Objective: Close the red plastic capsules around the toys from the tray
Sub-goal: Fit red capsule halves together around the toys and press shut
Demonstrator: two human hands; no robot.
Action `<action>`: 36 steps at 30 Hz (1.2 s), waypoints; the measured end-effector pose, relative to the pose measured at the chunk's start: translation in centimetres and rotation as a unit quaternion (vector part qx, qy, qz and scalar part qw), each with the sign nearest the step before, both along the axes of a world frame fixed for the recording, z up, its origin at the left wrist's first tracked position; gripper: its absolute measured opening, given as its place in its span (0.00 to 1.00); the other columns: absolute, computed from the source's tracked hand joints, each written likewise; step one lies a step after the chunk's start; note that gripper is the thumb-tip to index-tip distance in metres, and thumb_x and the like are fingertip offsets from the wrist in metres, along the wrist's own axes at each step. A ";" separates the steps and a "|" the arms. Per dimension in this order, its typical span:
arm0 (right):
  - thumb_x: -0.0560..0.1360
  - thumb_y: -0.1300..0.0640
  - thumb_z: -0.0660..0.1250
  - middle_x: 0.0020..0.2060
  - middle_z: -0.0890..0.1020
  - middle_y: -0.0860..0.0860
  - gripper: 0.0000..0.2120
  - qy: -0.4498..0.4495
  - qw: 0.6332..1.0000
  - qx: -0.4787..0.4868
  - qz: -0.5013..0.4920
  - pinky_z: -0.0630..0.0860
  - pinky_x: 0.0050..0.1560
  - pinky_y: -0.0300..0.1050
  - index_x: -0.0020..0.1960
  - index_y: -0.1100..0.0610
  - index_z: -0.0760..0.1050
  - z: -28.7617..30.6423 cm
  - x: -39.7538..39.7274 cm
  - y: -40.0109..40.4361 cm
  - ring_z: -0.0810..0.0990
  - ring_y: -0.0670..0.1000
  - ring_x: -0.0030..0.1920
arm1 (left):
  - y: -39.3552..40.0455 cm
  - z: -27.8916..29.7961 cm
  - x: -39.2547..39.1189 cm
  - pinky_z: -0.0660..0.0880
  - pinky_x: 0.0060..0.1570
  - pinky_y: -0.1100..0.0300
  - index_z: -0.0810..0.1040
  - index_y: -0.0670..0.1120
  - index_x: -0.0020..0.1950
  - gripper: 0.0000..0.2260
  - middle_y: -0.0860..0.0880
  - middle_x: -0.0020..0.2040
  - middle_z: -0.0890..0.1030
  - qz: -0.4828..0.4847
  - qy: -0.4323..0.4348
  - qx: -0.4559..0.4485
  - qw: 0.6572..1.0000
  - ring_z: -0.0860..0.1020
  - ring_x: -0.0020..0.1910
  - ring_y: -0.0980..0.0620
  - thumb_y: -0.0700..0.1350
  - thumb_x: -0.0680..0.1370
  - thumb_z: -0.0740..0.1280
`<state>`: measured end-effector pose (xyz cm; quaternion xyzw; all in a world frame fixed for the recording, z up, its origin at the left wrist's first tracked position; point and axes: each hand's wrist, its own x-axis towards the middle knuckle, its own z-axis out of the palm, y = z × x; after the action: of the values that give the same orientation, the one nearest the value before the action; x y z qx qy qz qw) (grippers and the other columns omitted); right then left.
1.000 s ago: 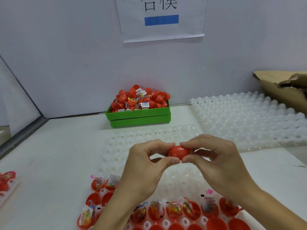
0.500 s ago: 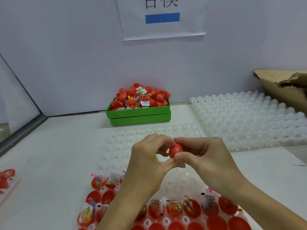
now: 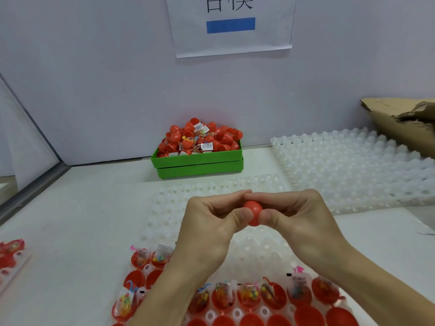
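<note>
A white bench [image 3: 70,231] runs up to a pale wall [image 3: 94,78]. A paper sign [image 3: 231,24] hangs on that wall, printed with dark characters above a blue bar [image 3: 230,25]. Straight below the sign, against the foot of the wall, stands a green box [image 3: 200,162], made of two stacked trays. To the right of the green box lies a stack of white dimpled plastic sheets [image 3: 353,165], and beyond it, at the far right, a torn cardboard box [image 3: 404,123]. Left of the green box a grey metal strip [image 3: 30,187] borders the bench beside a slanted panel [image 3: 21,137].
</note>
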<state>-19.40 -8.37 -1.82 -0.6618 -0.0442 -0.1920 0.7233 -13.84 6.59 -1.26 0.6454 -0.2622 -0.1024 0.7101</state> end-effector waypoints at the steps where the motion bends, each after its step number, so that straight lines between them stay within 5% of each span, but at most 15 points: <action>1: 0.63 0.65 0.72 0.44 0.87 0.53 0.14 -0.004 1.000 -0.001 -0.003 0.82 0.48 0.39 0.48 0.62 0.84 0.0 0.1 0.0 0.87 0.51 0.47 | -0.1 0.0 -0.1 0.81 0.46 0.62 0.87 0.53 0.46 0.10 0.50 0.46 0.87 0.006 -0.004 -0.006 1.000 0.85 0.48 0.52 0.46 0.66 0.72; 7: 0.67 0.61 0.71 0.43 0.88 0.50 0.11 -0.040 0.998 -0.014 0.037 0.81 0.46 0.37 0.46 0.50 0.87 0.6 0.1 0.2 0.87 0.49 0.46 | -0.5 -0.1 -0.1 0.81 0.46 0.63 0.85 0.46 0.50 0.11 0.48 0.45 0.87 0.010 -0.013 -0.023 1.000 0.85 0.47 0.51 0.45 0.71 0.69; 13: 0.71 0.66 0.72 0.49 0.87 0.48 0.14 0.003 0.996 -0.068 0.049 0.78 0.52 0.33 0.55 0.54 0.84 0.9 0.0 -0.9 0.85 0.47 0.53 | -0.6 -0.4 0.5 0.81 0.50 0.59 0.84 0.44 0.56 0.12 0.46 0.51 0.86 0.006 0.057 -0.022 0.998 0.83 0.54 0.50 0.44 0.79 0.63; 18: 0.66 0.69 0.76 0.41 0.87 0.44 0.15 0.006 0.985 -0.137 -0.100 0.81 0.49 0.35 0.46 0.51 0.84 0.9 0.1 -1.6 0.86 0.45 0.44 | -0.4 -0.4 0.5 0.82 0.44 0.58 0.82 0.44 0.55 0.09 0.45 0.47 0.86 0.007 0.065 -0.010 0.998 0.85 0.47 0.46 0.40 0.81 0.63; 24: 0.66 0.69 0.78 0.42 0.87 0.47 0.16 -0.021 0.974 -0.195 -0.115 0.82 0.47 0.43 0.49 0.54 0.84 0.4 0.1 -1.4 0.86 0.48 0.43 | -0.3 -0.5 0.4 0.81 0.45 0.61 0.81 0.43 0.54 0.08 0.45 0.45 0.86 -0.002 0.029 0.005 1.000 0.85 0.45 0.47 0.35 0.76 0.70; 32: 0.71 0.56 0.71 0.44 0.87 0.52 0.15 0.089 0.995 -0.046 -0.009 0.83 0.48 0.43 0.56 0.58 0.82 0.6 0.1 -1.2 0.87 0.51 0.47 | -0.2 -0.7 0.4 0.78 0.41 0.67 0.79 0.52 0.48 0.16 0.55 0.44 0.81 0.134 -0.234 0.103 0.957 0.80 0.48 0.55 0.34 0.69 0.77; 36: 0.72 0.61 0.74 0.44 0.88 0.49 0.10 0.100 0.993 -0.058 -0.026 0.82 0.47 0.39 0.54 0.56 0.84 0.7 -0.1 0.2 0.86 0.48 0.46 | -0.2 -0.7 0.3 0.78 0.44 0.69 0.78 0.51 0.50 0.17 0.58 0.47 0.78 0.133 -0.326 0.156 0.923 0.78 0.49 0.57 0.39 0.68 0.79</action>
<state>-19.45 -8.14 -1.12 -0.7197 0.0341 -0.1411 0.6789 -13.56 6.39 -1.95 0.7746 -0.3715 0.1700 0.4828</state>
